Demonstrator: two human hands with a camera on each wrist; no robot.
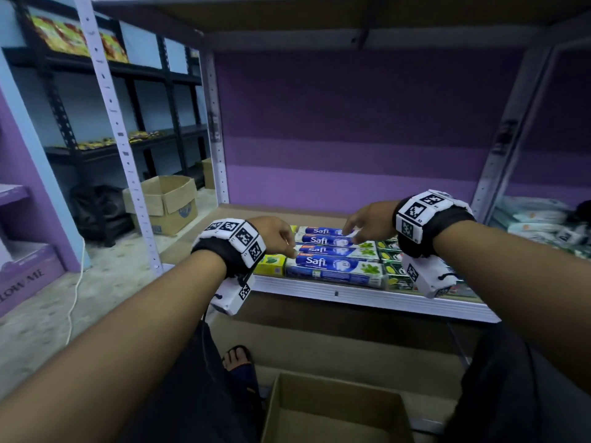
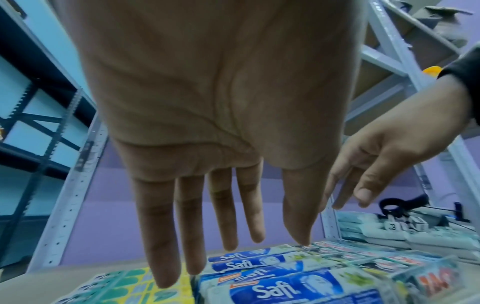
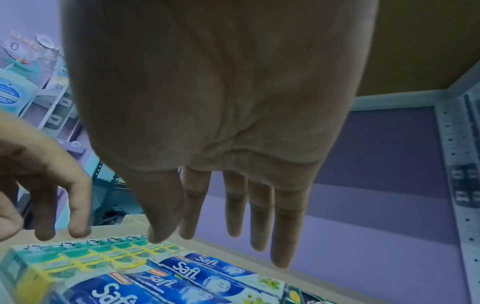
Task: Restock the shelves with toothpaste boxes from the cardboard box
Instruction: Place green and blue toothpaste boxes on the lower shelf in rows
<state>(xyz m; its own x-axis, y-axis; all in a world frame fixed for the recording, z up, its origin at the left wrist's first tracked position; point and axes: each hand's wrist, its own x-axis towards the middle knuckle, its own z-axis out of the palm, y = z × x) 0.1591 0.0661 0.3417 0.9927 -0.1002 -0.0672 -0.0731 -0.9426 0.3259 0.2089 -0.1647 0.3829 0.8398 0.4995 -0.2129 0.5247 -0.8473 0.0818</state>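
Observation:
Blue-and-white Safi toothpaste boxes [image 1: 332, 251] lie in a row at the front of the shelf [image 1: 367, 297], with yellow-green boxes [image 1: 270, 265] to their left and green-black boxes [image 1: 388, 251] to their right. My left hand [image 1: 289, 247] hovers over the left ends of the Safi boxes [image 2: 285, 288], fingers straight and holding nothing [image 2: 228, 236]. My right hand [image 1: 350, 233] reaches over the rear Safi boxes [image 3: 207, 273], fingers spread and holding nothing [image 3: 233, 226]. I cannot tell whether its fingertips touch them. The cardboard box [image 1: 332, 410] stands on the floor below; the part I see holds nothing.
Bare shelf board lies behind the boxes up to the purple back wall. Grey uprights [image 1: 217, 139] flank the bay. White packs [image 1: 537, 222] fill the neighbouring shelf on the right. Another open carton [image 1: 166, 203] and a white cable [image 1: 75, 298] are on the floor at left.

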